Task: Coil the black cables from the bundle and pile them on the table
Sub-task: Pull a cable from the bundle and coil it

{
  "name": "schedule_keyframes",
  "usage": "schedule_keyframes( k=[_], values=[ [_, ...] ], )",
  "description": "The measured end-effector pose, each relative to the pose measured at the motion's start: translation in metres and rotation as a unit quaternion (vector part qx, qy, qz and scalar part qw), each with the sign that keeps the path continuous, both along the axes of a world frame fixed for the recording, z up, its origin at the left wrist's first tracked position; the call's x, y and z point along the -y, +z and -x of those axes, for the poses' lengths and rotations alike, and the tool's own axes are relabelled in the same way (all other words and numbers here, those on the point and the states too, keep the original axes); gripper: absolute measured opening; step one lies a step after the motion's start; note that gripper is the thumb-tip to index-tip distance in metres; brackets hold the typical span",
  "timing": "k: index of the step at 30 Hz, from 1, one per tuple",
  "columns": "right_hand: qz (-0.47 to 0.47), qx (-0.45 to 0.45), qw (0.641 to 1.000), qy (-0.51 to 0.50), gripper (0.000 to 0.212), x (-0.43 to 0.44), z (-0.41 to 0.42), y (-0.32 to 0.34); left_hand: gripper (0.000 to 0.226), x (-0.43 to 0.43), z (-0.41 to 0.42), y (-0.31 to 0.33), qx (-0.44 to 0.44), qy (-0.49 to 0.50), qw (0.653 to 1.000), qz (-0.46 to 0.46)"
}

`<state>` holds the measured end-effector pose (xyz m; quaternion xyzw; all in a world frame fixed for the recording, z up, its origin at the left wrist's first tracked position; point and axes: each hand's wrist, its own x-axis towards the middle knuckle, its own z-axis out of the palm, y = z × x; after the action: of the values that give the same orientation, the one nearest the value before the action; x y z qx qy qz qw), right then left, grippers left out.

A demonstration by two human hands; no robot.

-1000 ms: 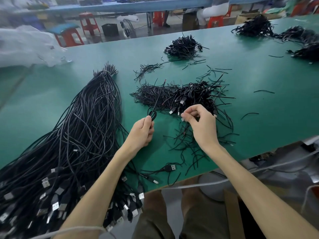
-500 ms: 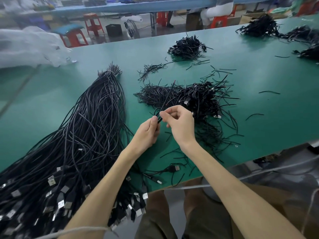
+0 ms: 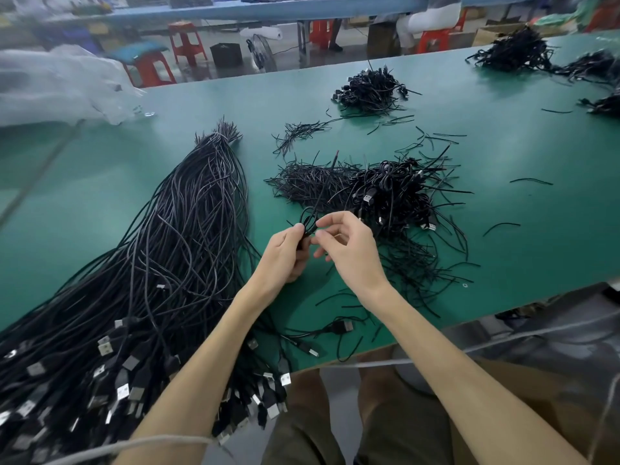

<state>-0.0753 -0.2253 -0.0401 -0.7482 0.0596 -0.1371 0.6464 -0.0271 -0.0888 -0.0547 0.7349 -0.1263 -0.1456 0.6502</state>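
While left hand (image 3: 285, 253) pinches, cable (image 3: 307, 214) looped (newly)

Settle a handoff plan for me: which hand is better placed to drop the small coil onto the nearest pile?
Probably right. The left hand grips the coil, but the right hand, fingers at it, lies between it and the pile; left would cross over.

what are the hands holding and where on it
The left hand pinches a black cable at the base of its small loop. The right hand has thumb and forefinger at the loop's side; whether they grip it cannot be told.
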Motion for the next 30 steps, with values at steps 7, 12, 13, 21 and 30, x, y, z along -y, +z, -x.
schedule_keyframes(
  k=[7,12,13,21,30],
  values=[
    [-0.044,-0.036,0.995,0.076,0.033,0.021,0.004,0.005,0.042,-0.005,0.002,0.002,-0.035,-0.051,0.997,0.053],
    [0.068,-0.021,0.982,0.175,0.061,0.025,0.002,0.008,0.038,-0.004,0.006,0.004,-0.042,-0.076,0.995,0.054],
    [0.060,-0.031,0.980,0.188,0.065,0.023,0.000,0.009,0.037,-0.004,0.006,0.005,-0.041,-0.078,0.995,0.052],
    [0.050,-0.053,0.981,0.178,0.054,0.019,-0.001,0.001,0.055,-0.005,0.008,0.007,-0.025,-0.088,0.995,0.047],
    [0.072,-0.032,0.985,0.154,0.034,0.019,0.002,0.003,0.052,-0.004,0.006,0.006,-0.032,-0.083,0.994,0.060]
  ],
)
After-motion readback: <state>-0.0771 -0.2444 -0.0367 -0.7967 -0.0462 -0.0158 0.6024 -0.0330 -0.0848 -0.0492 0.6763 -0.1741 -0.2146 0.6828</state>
